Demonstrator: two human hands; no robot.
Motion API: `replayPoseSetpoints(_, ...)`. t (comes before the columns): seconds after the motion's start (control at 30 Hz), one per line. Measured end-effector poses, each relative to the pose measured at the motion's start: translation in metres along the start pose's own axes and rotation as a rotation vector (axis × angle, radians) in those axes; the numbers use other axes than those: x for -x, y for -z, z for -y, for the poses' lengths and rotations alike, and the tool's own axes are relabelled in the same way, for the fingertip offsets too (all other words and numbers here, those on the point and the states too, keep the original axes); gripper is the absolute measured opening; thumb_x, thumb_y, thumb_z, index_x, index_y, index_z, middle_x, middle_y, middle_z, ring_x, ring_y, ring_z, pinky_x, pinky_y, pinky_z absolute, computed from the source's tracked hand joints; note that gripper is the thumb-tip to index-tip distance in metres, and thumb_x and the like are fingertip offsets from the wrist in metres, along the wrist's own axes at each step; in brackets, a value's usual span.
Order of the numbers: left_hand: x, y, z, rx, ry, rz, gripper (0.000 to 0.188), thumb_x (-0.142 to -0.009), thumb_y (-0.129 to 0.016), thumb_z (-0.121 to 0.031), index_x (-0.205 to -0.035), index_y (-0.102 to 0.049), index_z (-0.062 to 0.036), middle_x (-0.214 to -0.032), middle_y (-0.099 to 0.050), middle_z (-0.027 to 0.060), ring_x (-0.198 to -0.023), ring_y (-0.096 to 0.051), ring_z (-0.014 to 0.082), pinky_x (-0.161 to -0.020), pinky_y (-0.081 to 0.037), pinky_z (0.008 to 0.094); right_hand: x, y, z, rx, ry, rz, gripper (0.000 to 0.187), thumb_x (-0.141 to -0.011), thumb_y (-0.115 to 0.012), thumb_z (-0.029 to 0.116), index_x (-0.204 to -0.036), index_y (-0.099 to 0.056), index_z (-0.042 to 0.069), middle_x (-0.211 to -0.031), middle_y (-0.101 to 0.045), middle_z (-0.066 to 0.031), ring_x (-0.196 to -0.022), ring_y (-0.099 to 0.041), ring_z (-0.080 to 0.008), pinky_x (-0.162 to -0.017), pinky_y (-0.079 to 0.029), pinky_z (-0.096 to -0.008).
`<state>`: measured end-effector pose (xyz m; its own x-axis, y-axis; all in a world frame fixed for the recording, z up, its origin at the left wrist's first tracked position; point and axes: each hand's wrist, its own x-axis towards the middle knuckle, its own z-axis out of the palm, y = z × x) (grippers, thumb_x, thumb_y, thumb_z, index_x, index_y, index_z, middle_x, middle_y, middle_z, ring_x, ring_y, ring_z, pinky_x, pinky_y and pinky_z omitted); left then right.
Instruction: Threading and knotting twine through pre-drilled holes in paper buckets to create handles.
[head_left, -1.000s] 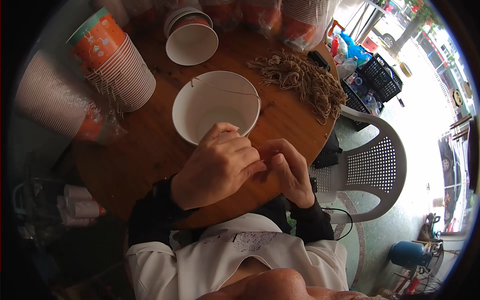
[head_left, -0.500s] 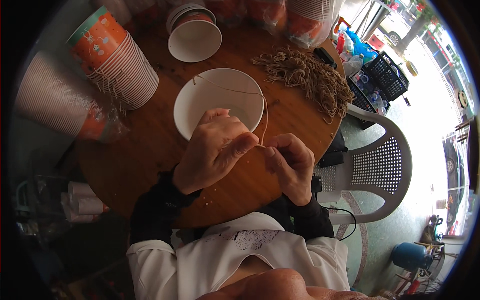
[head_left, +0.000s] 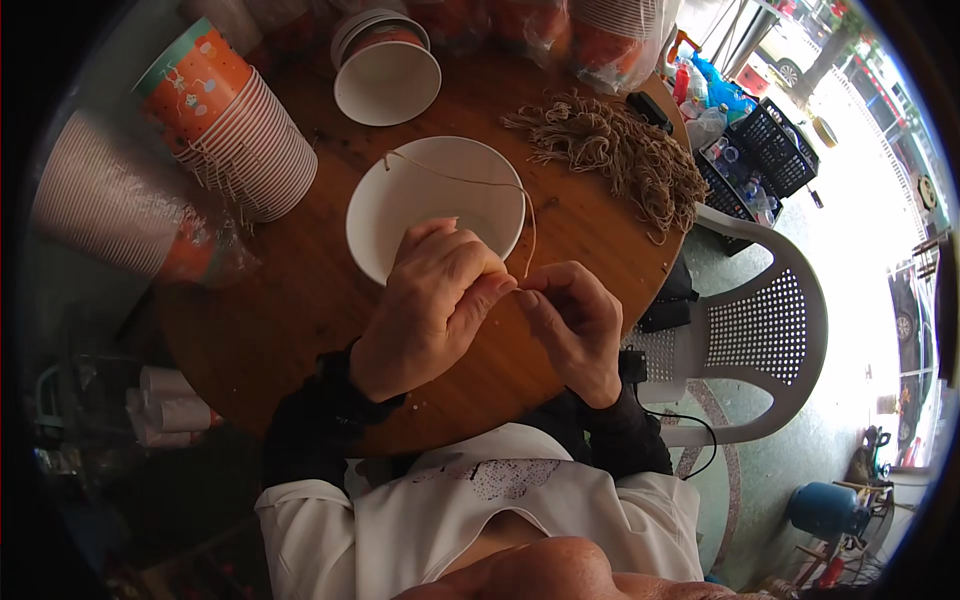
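A thin tan string (head_left: 533, 228) runs from inside the white paper bowl (head_left: 405, 205), over its right rim and down to my fingers. Its end is pinched between the thumb and fingers of my left hand (head_left: 428, 312), held over the near edge of the bowl. Close beside it, my right hand (head_left: 578, 325) pinches the string with thumb and forefinger. The fingertips of both hands almost meet; the short bit of string between them is hard to make out. A loose heap of similar strings (head_left: 625, 150) lies at the far right of the table.
Orange and green paper tubs (head_left: 245, 135) stand stacked at the left, near a plastic-wrapped stack (head_left: 105, 200). Smaller white-lined bowls (head_left: 388, 88) lie tilted at the back. A grey plastic chair (head_left: 755, 325) is right of the round wooden table (head_left: 300, 340), with black crates (head_left: 770, 150) beyond.
Both hands keep their pinch on the string. My right hand has shifted slightly left and up, and the fingertips have come a little closer together.
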<state>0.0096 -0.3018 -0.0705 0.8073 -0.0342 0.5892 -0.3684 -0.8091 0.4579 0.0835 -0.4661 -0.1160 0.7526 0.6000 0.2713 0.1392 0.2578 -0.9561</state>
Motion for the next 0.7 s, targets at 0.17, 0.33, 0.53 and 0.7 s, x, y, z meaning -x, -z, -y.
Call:
replayPoseSetpoints(0.17, 0.001, -0.001, -0.004, -0.053, -0.018, 0.014, 0.010, -0.088, -0.065, -0.007, -0.090, -0.055, -0.0082, -0.082, -0.058, 0.0030, -0.079, -0.058, 0.0221, -0.099, -0.037, 0.0406, -0.001, -0.002, -0.005, 0.075, 0.111, -0.059, 0.012, -0.087, -0.070, 0.001, -0.095, -0.062, 0.000, -0.078, -0.061, 0.0018, -0.066, -0.051, 0.0002, -0.055, -0.038, -0.0169)
replayPoseSetpoints(0.33, 0.002, -0.002, -0.003, -0.086, -0.020, 0.040, 0.013, -0.087, -0.065, -0.004, -0.092, -0.055, -0.0086, -0.085, -0.058, 0.0026, -0.084, -0.059, 0.0210, -0.100, -0.037, 0.0405, 0.000, -0.001, -0.007, 0.138, 0.102, -0.057, 0.010, -0.086, -0.070, 0.001, -0.093, -0.062, 0.002, -0.072, -0.059, 0.0033, -0.062, -0.049, 0.0006, -0.053, -0.037, -0.0171)
replayPoseSetpoints(0.53, 0.002, -0.003, -0.002, -0.156, -0.043, 0.099, 0.015, -0.085, -0.067, -0.005, -0.093, -0.055, -0.0080, -0.089, -0.058, 0.0047, -0.087, -0.058, 0.0232, -0.097, -0.039, 0.0389, 0.003, -0.002, -0.017, 0.081, 0.045, -0.068, 0.007, -0.088, -0.068, 0.003, -0.092, -0.061, 0.002, -0.068, -0.057, 0.0051, -0.061, -0.048, 0.0007, -0.053, -0.037, -0.0174)
replayPoseSetpoints(0.7, 0.000, 0.009, 0.003, -0.060, 0.048, 0.098, 0.028, -0.081, -0.073, -0.008, -0.102, -0.055, -0.0043, -0.096, -0.059, 0.0090, -0.093, -0.058, 0.0292, -0.086, -0.047, 0.0390, 0.006, -0.004, -0.025, -0.077, -0.076, -0.127, 0.007, -0.091, -0.065, 0.003, -0.094, -0.059, 0.000, -0.077, -0.059, 0.0027, -0.068, -0.053, -0.0008, -0.059, -0.042, -0.0173)
